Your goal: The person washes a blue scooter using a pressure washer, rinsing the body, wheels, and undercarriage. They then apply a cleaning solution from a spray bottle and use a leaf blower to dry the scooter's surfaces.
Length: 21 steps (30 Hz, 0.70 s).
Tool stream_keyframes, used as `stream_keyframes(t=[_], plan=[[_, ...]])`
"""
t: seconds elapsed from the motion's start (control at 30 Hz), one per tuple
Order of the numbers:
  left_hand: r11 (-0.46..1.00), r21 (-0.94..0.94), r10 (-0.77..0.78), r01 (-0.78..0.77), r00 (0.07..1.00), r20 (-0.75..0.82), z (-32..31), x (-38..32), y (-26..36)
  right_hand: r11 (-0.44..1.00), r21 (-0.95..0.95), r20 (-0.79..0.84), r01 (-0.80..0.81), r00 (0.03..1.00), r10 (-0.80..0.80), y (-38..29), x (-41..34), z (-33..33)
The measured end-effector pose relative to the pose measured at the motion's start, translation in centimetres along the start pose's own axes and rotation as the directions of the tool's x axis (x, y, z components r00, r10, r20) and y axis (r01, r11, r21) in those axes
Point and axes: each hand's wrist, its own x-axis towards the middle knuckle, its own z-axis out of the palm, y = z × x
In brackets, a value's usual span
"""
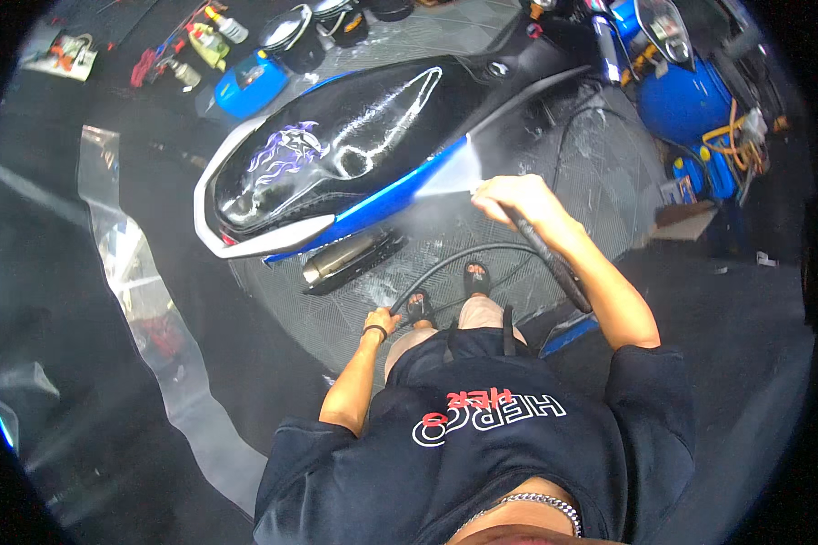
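Note:
My right hand grips a black spray gun, and a white fan of spray leaves its tip. The spray meets the blue side panel of a motor scooter. Lower down, my left hand is closed around a black hose, which arches across to the right. The scooter's glossy black seat is wet and bears a purple and white decal. A pale grab rail curves around its rear. Below the panel sits the exhaust muffler. My right fingers partly hide the gun's nozzle.
Textured grey floor tiles lie under my sandalled feet. Past the scooter stand black buckets, a blue container and several spray bottles. A blue tank with an orange hose is at the far right.

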Motion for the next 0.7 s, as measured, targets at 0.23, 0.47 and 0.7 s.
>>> stream_keyframes(t=[0.23, 0.47, 0.7], plan=[[0.998, 0.055, 0.008, -0.001, 0.993, -0.121, 5.4, 1.6, 1.3, 0.993, -0.014, 0.196, -0.118, 0.973, 0.119, 1.9, 2.2, -5.1], [0.992, -0.075, -0.113, 0.102, 0.982, -0.155, 5.2, 0.7, 1.2, 0.987, 0.152, 0.223, 0.057, 0.971, -0.090, -0.3, 3.3, -2.5], [0.983, -0.150, -0.139, 0.109, 0.969, -0.204, 5.9, -0.4, -4.8, 0.979, 0.144, 0.329, 0.146, 0.926, -0.187, -2.1, 4.2, 3.6]])
